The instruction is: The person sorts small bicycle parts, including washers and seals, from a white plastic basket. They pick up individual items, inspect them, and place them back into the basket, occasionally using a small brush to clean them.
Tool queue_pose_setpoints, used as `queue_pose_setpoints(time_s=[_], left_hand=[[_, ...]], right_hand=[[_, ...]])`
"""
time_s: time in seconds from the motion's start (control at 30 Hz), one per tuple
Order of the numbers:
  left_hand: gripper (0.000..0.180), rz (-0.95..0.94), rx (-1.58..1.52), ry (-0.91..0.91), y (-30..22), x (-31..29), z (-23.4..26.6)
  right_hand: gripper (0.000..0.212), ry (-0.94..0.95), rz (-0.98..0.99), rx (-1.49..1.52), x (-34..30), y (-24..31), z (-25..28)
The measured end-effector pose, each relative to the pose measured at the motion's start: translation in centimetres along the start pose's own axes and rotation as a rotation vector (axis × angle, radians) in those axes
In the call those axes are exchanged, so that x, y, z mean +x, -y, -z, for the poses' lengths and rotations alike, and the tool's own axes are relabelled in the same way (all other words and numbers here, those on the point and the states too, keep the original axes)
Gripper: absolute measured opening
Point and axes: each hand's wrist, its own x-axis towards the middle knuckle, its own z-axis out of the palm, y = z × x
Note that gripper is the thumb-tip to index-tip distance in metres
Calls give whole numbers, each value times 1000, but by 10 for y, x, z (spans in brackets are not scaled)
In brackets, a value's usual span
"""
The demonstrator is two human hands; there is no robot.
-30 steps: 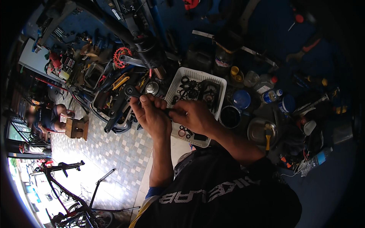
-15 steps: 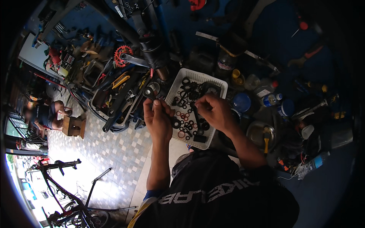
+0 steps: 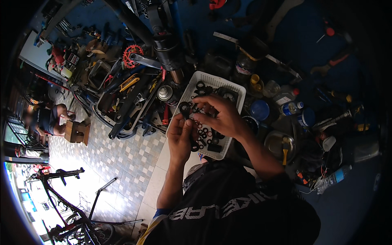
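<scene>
My left hand (image 3: 179, 139) is closed around a black part with a ring-shaped eye (image 3: 184, 107) standing out past the fingertips. A second round black end (image 3: 196, 146) shows below the fingers; the middle is hidden by the hand. My right hand (image 3: 220, 116) is beside it with curled fingers, the fingertips close to the black eye. Whatever small thing those fingers hold, if any, is hidden. Both hands are over a white plastic basket (image 3: 241, 94) of black rings, seals and small parts. A black block (image 3: 215, 148) lies near its front edge.
Left of the basket are a spray can (image 3: 165, 94), a tray of tools (image 3: 122, 98) and a red chainring (image 3: 132, 56). To the right stand bottles (image 3: 289, 108) and a metal bowl with a yellow brush (image 3: 285, 152). A person (image 3: 47, 120) sits at far left.
My left hand has moved right over the basket with the black part, uncovering the spray can. My right hand has moved left, up to the black part.
</scene>
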Motion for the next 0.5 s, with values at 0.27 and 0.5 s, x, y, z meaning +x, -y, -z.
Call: queue_pose_setpoints(time_s=[0.27,0.5], left_hand=[[30,-29,213,72,-5,-14,-1],[28,-113,494,100,-8,-11,5]], right_hand=[[26,146,-121,158,8,5,-4],[16,145,-99,212,7,-3,5]])
